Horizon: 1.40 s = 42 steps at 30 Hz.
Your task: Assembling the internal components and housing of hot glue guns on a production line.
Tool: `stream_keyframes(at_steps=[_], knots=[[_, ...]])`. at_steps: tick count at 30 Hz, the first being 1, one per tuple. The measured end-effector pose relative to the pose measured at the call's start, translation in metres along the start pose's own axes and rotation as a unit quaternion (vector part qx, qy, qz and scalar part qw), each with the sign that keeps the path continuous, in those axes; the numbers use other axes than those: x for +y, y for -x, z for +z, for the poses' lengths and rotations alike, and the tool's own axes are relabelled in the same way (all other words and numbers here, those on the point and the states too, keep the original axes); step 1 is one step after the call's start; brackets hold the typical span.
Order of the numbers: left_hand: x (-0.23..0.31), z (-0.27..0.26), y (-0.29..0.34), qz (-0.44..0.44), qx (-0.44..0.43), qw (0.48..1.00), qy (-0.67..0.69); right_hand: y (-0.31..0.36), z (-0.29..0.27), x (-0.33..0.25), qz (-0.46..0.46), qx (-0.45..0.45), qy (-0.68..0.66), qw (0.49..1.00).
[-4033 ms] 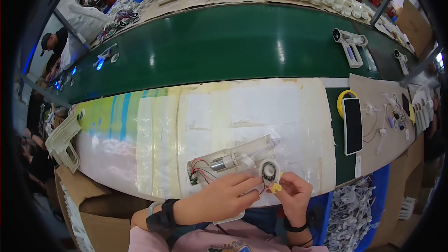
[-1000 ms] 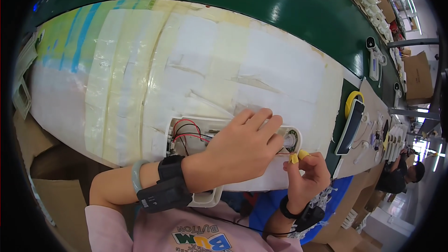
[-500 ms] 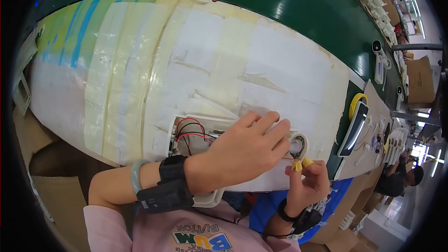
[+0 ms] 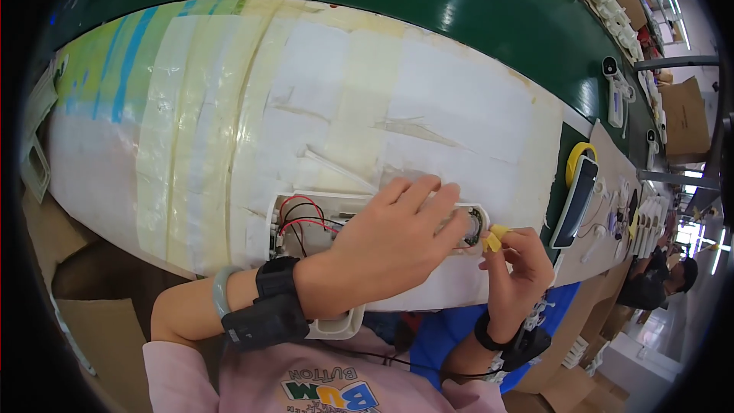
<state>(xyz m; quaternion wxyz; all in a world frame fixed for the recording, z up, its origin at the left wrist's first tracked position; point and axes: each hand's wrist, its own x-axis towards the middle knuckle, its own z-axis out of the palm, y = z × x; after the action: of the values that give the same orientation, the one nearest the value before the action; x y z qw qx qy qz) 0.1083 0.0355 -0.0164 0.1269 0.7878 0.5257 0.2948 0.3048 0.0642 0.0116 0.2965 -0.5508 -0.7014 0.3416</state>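
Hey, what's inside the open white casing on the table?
In the casing, red and black wires show at left and a round part at right. The left hand covers most of the middle; what lies beneath is hidden.

1 white housing (image 4: 348, 203) lies open-side up, red and black wires (image 4: 304, 219) looping inside its left end.

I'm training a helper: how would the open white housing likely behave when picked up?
The white housing is probably stiff: its thin walls look moulded and hold their shape. The red and black wires bow in loose loops, so they would likely flop and might snag. The left hand hides much of its middle, so weight is hard to judge.
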Motion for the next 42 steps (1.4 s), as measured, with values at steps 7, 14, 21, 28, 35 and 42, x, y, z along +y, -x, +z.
stream_keyframes(at_steps=[7, 14, 21, 28, 35, 42], knots=[[-0.025, -0.08, 0.001, -0.1, -0.012, 0.994, 0.034, -0.003, 0.002, -0.002, 0.003, -0.015, -0.046, 0.999], [-0.053, -0.107, 0.03, -0.125, -0.127, 0.984, -0.006, -0.005, -0.005, 0.0, -0.005, -0.043, -0.05, 0.998], [0.002, -0.115, -0.002, -0.068, -0.031, 0.988, 0.132, 0.007, 0.005, -0.048, 0.068, -0.041, -0.203, 0.976], [0.003, -0.1, 0.017, -0.017, -0.03, 0.97, 0.242, 0.006, -0.011, -0.048, 0.148, -0.22, -0.28, 0.923], [-0.018, -0.078, 0.046, -0.001, -0.046, 0.997, -0.058, 0.037, -0.023, -0.026, 0.185, -0.231, -0.239, 0.925], [-0.004, -0.058, 0.044, -0.029, -0.044, 0.998, 0.027, 0.046, -0.004, -0.024, 0.067, -0.198, -0.101, 0.973]])
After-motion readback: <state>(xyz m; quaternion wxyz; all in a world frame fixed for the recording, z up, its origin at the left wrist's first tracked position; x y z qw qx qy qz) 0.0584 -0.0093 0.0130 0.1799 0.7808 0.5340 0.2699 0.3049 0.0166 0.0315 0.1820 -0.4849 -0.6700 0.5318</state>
